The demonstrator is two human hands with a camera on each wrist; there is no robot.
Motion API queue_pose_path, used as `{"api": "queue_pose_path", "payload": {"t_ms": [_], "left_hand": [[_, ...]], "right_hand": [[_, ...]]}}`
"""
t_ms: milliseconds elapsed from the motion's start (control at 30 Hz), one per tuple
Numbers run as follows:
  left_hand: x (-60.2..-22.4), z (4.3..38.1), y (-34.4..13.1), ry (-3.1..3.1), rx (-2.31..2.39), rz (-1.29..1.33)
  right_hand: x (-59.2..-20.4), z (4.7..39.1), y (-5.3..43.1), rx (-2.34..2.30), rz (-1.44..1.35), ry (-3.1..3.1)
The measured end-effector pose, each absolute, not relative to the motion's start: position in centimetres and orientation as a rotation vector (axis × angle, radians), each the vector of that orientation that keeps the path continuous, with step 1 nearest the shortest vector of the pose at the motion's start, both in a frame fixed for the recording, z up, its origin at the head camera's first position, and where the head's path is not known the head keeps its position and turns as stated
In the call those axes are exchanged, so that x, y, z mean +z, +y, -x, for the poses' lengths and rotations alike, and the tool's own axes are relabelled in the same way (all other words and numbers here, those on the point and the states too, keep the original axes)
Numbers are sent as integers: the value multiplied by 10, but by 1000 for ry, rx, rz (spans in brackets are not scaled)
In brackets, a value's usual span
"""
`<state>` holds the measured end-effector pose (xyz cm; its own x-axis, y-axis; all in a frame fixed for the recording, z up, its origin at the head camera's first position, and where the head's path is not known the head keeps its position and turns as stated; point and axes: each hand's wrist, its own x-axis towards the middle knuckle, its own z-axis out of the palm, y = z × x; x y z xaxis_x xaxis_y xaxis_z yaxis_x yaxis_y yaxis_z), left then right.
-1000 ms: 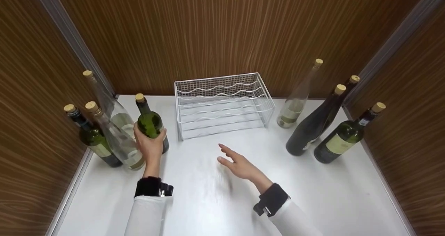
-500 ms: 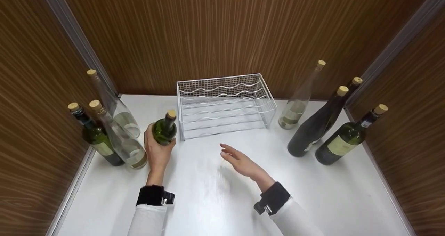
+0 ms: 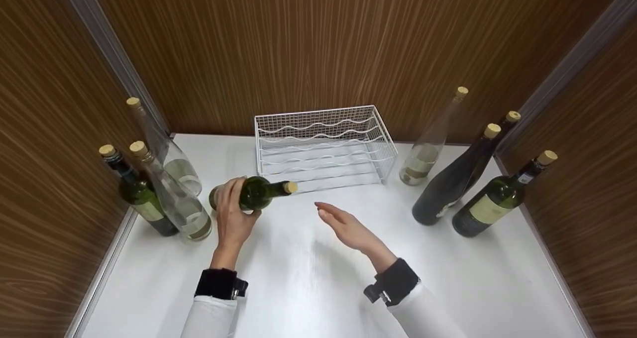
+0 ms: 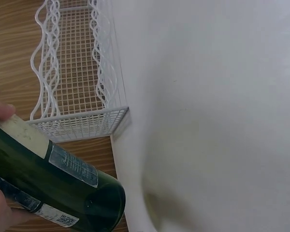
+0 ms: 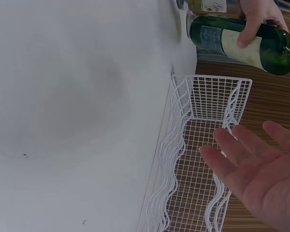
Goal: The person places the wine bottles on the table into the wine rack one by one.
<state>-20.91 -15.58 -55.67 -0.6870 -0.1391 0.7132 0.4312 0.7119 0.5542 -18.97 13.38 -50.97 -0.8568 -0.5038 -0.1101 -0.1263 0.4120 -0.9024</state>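
At centre-left of the head view, the left hand (image 3: 234, 217) wraps fingers and thumb round a green bottle (image 3: 256, 193), tipped with its cork (image 3: 291, 187) toward 3 o'clock. Only the head view shows that cork; only the left wrist view makes out the square code (image 4: 66, 220) near the base.

Toward 3 o'clock from the left hand, the right hand (image 3: 352, 232) hovers over the white bench (image 3: 308, 293). Its right wrist view reveals the palm with fingers spread slightly apart, while from the head they overlap.

Toward 2 o'clock from the left hand sits a wire rack (image 3: 318, 120), the held bottle outside it, near its front left corner.

Toward 10 o'clock stand a near clear bottle (image 3: 185, 211), a far clear bottle (image 3: 180, 166) and a dark-necked bottle (image 3: 144, 198). Four more corked bottles (image 3: 445, 191) stand toward 2 o'clock from the right hand.
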Motion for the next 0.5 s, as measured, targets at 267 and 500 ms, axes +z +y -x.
{"api": "queue_pose_path", "payload": {"t_ms": [267,500], "left_hand": [[-553,208,-154,-2195,-725,348],[-549,205,-151,-2255,-602,449]], "right_hand": [[-495,193,134,-1602,570,2092],[-488,197,132,-1606,579,2091]]}}
